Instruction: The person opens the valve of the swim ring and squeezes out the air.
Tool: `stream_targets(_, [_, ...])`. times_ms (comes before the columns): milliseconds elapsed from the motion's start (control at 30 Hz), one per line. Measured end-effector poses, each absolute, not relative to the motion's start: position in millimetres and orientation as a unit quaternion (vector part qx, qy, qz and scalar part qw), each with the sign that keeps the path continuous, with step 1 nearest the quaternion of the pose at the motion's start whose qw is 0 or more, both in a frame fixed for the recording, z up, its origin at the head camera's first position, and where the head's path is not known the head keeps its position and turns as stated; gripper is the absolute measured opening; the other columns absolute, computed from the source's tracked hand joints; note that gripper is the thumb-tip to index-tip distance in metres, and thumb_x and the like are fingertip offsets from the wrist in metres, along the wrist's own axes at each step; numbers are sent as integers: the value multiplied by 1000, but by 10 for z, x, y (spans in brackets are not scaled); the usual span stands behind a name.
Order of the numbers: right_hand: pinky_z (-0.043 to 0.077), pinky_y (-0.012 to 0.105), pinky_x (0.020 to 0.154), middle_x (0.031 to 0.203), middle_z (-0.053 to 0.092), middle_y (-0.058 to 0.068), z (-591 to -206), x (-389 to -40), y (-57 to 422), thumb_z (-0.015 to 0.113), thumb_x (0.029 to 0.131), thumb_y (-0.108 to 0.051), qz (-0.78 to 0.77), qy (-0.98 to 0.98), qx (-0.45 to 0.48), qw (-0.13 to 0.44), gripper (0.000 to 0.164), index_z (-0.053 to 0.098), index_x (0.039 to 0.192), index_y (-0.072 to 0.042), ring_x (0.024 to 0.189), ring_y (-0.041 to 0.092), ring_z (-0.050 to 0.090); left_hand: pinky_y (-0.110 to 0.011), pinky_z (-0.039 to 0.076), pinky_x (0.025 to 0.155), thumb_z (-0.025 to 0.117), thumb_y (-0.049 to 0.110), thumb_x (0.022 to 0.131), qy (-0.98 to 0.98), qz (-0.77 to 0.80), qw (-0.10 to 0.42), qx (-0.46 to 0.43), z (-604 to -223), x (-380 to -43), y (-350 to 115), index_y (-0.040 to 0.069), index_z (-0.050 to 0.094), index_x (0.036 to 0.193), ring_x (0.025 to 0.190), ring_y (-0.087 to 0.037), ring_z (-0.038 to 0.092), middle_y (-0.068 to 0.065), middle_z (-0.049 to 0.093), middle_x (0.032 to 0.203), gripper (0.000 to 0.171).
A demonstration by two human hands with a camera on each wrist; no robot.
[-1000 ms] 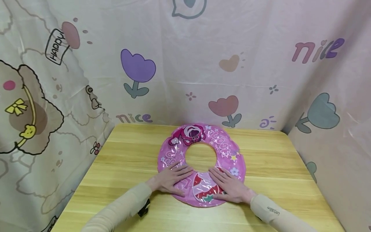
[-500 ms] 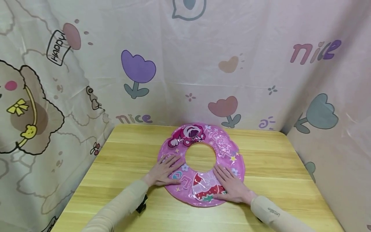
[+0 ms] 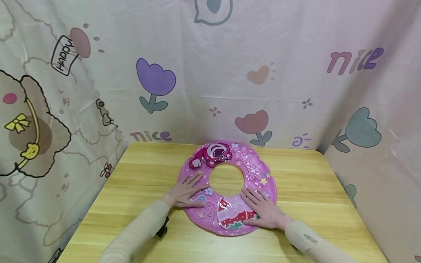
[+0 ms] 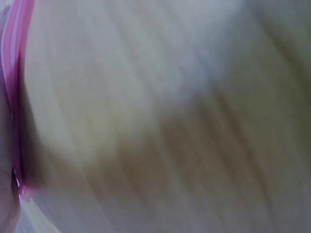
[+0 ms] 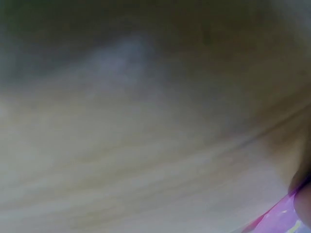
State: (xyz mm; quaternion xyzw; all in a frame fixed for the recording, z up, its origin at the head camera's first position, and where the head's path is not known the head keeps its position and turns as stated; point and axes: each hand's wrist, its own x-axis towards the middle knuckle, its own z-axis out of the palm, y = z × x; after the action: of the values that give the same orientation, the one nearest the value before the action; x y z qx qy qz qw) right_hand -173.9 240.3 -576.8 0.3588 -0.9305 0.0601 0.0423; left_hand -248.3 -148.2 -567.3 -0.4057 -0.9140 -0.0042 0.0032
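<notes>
A pink swim ring [image 3: 213, 219] with a bear, lettering and a strawberry printed on it lies flat on the wooden table [image 3: 138, 182], looking nearly deflated. On its left side rests my left hand [image 3: 186, 192], fingers spread and straight. The right hand [image 3: 264, 210] lies on the lower right part, its straight fingers partly covering the strawberry print. In the left wrist view the ring's pink edge [image 4: 15, 73] runs along the left border beside blurred table surface. A corner of the ring [image 5: 279, 218] shows at the lower right of the right wrist view.
Behind the table hangs a pale curtain [image 3: 204, 65] with flowers and words printed on it. More printed cloth closes in the left and right sides. A small black device [image 3: 162, 228] sits under the left wrist.
My left hand has slid up and left along the ring, uncovering blue and white print. The right hand has shifted slightly outward from the strawberry. The ring stays in place.
</notes>
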Motion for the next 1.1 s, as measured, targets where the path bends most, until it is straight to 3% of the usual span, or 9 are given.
stream_targets(200, [11,54,126,171,19,3,-5797,-1746,2417,50,88,-78,71,-933,353,18,99,22,162,-18,158,28,17,-62,23,123,40,83,89,-913,-3,20,-407,-5683,-2481,-1492,34,34,157,155,-38,24,-17,21,168,84])
stream_targets(467, [13,57,125,171,18,2,-5764,-1745,2420,50,88,-78,67,-933,353,12,99,21,162,-19,158,28,17,-73,16,120,40,82,89,-915,-10,38,-401,-5693,-2501,-1457,32,34,157,155,-42,21,-17,23,167,85])
stream_targets(733, [13,59,124,171,19,3,-5732,-1751,2401,51,88,-77,79,-933,350,-2,99,23,162,-18,158,30,17,-71,18,120,48,78,88,-917,-20,29,-398,-5687,-2512,-1458,33,34,157,154,-42,22,-17,24,167,83])
stream_targets(1100, [13,58,125,171,17,2,-5758,-1750,2412,48,88,-79,67,-934,350,3,98,20,162,-20,158,29,17,-71,11,122,41,83,87,-922,-11,19,-385,-5774,-2533,-1472,39,28,158,157,-38,14,-11,17,170,85])
